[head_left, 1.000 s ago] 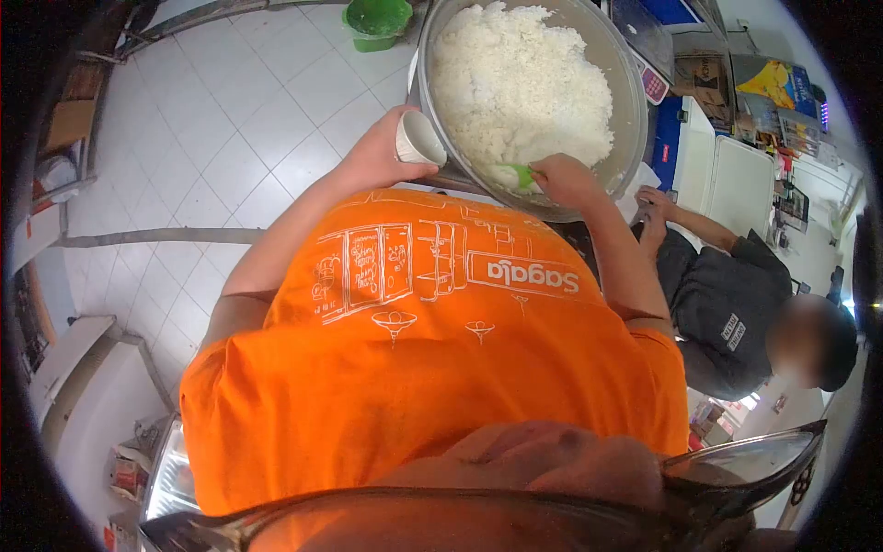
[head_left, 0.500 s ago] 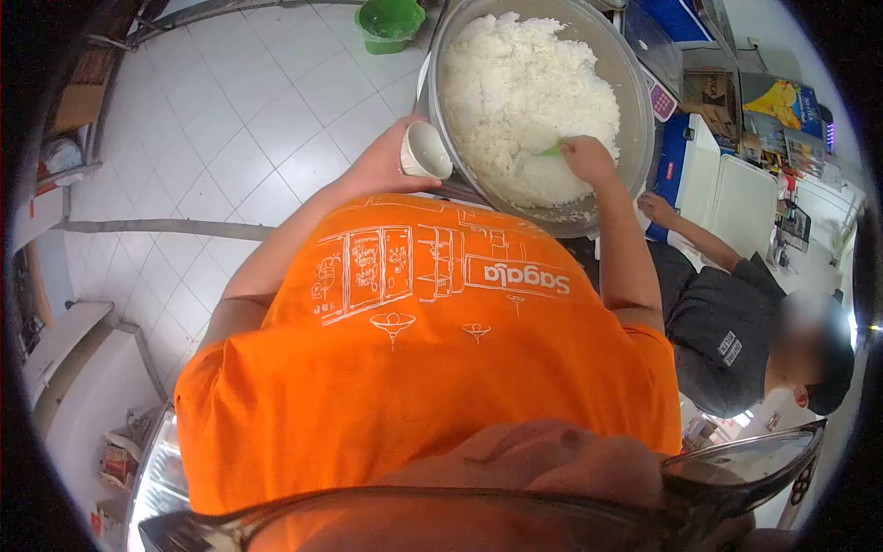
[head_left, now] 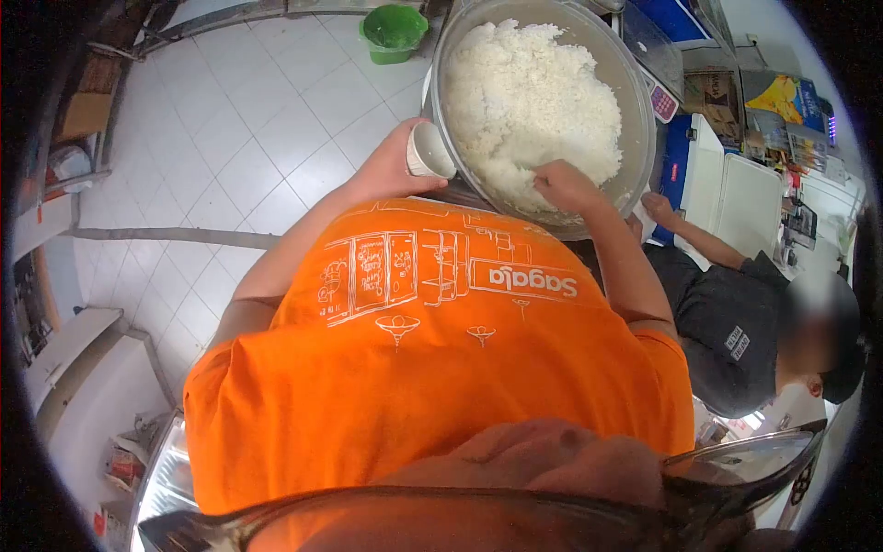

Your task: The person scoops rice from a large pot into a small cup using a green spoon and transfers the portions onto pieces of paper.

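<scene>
A large grey tub (head_left: 638, 147) holds a big heap of white cooked rice (head_left: 538, 101). My left hand (head_left: 391, 166) is wrapped round a small white cup (head_left: 430, 152), tilted with its mouth toward the tub, just outside the near-left rim. The inside of the cup looks bare. Over the near part of the rice, my right hand (head_left: 568, 187) is closed on a green rice paddle; its green part showed a moment earlier and is now hidden by the hand and rice.
A green bin (head_left: 394, 35) stands on the white tiled floor beyond the cup. Right of the tub are a scale with a pink keypad (head_left: 662, 103) and a blue-and-white cooler (head_left: 697, 170) with its lid up. A co-worker in a dark shirt (head_left: 727, 322) is close by, one hand (head_left: 660, 210) near the tub.
My right hand has moved left and toward me, lower in the rice, and the green paddle has gone out of sight. My left hand still holds the cup by the rim.
</scene>
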Action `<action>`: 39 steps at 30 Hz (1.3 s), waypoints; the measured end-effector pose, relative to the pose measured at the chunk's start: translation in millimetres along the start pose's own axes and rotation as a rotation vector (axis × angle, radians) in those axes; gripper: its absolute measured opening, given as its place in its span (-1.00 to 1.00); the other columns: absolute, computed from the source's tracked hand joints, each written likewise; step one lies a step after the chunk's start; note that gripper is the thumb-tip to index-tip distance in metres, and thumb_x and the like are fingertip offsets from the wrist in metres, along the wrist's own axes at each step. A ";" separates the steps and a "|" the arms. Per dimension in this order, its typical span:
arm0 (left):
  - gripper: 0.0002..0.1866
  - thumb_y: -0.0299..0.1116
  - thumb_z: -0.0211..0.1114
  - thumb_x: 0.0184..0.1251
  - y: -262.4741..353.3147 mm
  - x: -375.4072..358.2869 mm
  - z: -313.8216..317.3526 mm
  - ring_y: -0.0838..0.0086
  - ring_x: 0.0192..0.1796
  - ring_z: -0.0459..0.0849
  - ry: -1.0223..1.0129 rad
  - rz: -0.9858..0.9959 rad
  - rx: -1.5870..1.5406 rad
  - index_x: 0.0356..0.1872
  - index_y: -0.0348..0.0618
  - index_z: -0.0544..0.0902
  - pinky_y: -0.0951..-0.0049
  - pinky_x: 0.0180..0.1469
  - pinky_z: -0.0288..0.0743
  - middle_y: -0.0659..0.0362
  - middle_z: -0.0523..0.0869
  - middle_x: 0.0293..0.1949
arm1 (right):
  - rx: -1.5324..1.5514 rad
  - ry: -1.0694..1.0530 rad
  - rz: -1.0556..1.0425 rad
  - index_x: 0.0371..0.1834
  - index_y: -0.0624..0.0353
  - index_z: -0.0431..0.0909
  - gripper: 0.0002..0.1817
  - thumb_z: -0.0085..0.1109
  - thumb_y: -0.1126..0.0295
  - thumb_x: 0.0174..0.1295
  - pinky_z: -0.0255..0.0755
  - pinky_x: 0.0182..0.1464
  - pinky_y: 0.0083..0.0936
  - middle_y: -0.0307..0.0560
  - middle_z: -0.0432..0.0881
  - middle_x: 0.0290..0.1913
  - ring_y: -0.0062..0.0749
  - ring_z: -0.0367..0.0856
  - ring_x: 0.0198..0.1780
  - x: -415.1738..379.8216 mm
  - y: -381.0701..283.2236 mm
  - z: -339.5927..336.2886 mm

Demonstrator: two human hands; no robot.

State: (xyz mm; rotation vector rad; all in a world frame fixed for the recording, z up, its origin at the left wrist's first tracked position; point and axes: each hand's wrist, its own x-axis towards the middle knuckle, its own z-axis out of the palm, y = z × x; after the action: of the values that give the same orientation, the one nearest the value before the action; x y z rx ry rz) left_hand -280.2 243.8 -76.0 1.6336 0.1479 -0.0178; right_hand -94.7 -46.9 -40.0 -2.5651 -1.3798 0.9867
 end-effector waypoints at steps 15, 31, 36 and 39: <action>-0.04 -0.17 0.66 -0.17 94.7 61.7 -12.0 0.02 0.29 0.51 -0.105 0.353 0.614 0.31 -0.31 0.38 0.24 0.35 0.38 -0.18 0.55 0.22 | 0.159 0.143 0.117 -0.33 0.36 0.64 -0.73 0.18 0.30 0.19 0.43 -0.30 -0.22 0.24 0.62 -0.42 -0.09 0.61 -0.40 -47.0 -18.0 -123.6; -0.03 -0.07 0.70 -0.22 66.0 111.9 70.4 0.13 0.16 0.63 0.054 0.311 0.294 0.25 -0.34 0.45 0.30 0.25 0.45 -0.09 0.66 0.10 | -0.170 0.537 0.222 0.06 0.25 0.64 -0.67 0.05 0.44 0.28 0.53 0.01 -0.16 0.30 0.69 -0.12 0.16 0.69 -0.06 -94.1 -47.7 -160.0; -0.07 -0.02 0.67 -0.20 65.0 107.1 59.8 0.09 0.16 0.63 0.043 0.303 0.421 0.22 -0.33 0.49 0.28 0.25 0.46 -0.11 0.66 0.09 | 0.335 0.674 0.332 0.11 0.26 0.61 -0.67 0.00 0.31 0.45 0.49 0.02 -0.23 0.32 0.68 -0.14 0.09 0.69 -0.09 -105.9 -67.6 -109.9; -0.11 -0.04 0.65 -0.17 97.7 93.8 57.8 0.05 0.15 0.63 -0.036 0.271 0.380 0.21 -0.32 0.50 0.24 0.24 0.46 -0.12 0.67 0.07 | 0.411 0.640 0.307 0.12 0.29 0.58 -0.64 -0.03 0.24 0.51 0.43 -0.22 -0.34 -0.04 0.58 -0.45 -0.38 0.48 -0.41 -71.1 -72.0 -53.1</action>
State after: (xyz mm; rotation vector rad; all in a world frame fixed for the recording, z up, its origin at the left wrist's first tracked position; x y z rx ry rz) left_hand -172.2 188.4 7.4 2.0198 -0.1131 0.1390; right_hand -144.9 -46.3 62.6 -2.4681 -0.5676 0.3449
